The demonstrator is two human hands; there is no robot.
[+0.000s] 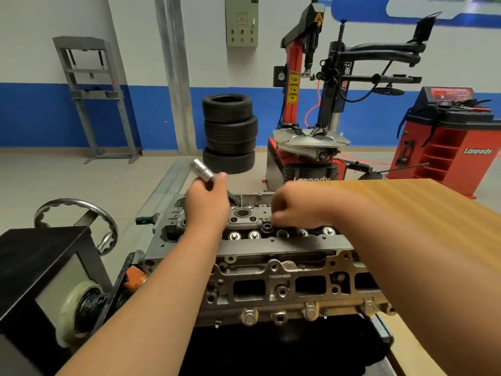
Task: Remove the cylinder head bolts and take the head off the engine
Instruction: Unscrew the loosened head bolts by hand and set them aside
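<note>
My bare forearms come in from the lower left and the lower right of the frame and meet near its middle. My left hand [207,206], just left of centre, shows its back, with the fingers curled round a socket wrench [202,171] whose chrome end sticks out above my thumb. My right hand [294,210], just right of centre, is blurred, knuckles up and fingers bent downward. I cannot tell whether it grips anything.

The scene is viewed through a single wide-angle camera worn on the head, aimed forward and down. The cylinder head [273,248] is framed close below, with the tyre changer [311,118] and wall [135,36] seen far beyond.
</note>
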